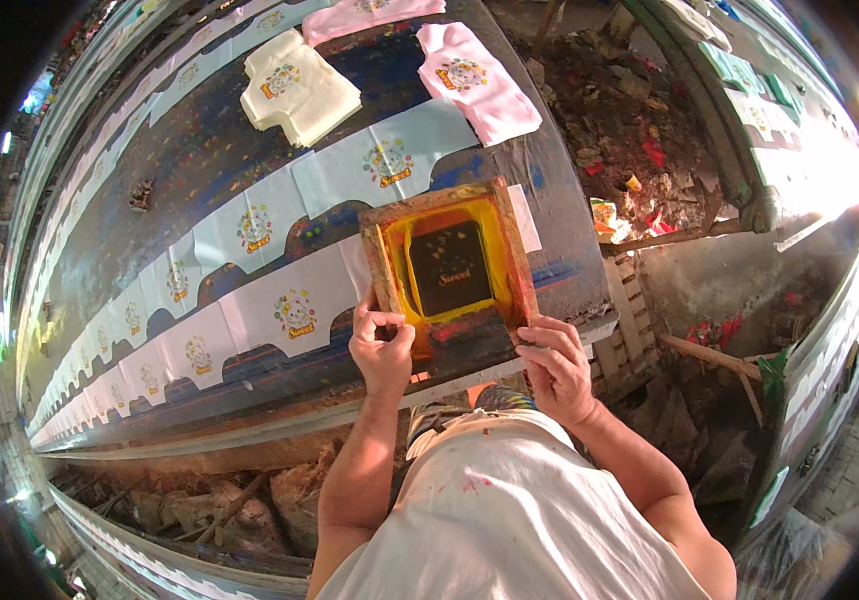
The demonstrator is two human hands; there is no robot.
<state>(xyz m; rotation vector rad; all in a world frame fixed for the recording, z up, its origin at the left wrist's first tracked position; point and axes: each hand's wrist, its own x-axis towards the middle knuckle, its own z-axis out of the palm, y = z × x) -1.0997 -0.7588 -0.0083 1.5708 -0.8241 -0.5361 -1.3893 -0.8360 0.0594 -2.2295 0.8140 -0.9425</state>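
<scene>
A wooden screen-printing frame [452, 262] with yellow-stained inner walls and a dark mesh is in both hands, over the right end of the nearest fabric row. My left hand [384, 348] is closed on its lower left corner, thumb against fingers. At the lower right corner, my right hand [556, 366] pinches the edge. Beneath the frame lies a pale fabric piece [525, 220], mostly hidden. To its left, white cut fabric pieces [295, 313] carry a colourful cartoon print. Behind them runs a light blue printed row [388, 165].
Stacks of cream [302, 90] and pink [480, 85] printed cloth stand farther back on the long dark table [200, 165]. Littered ground [640, 150] lies right of the table's end. Another table with cloth [785, 160] is at far right, near a wooden stick [715, 355].
</scene>
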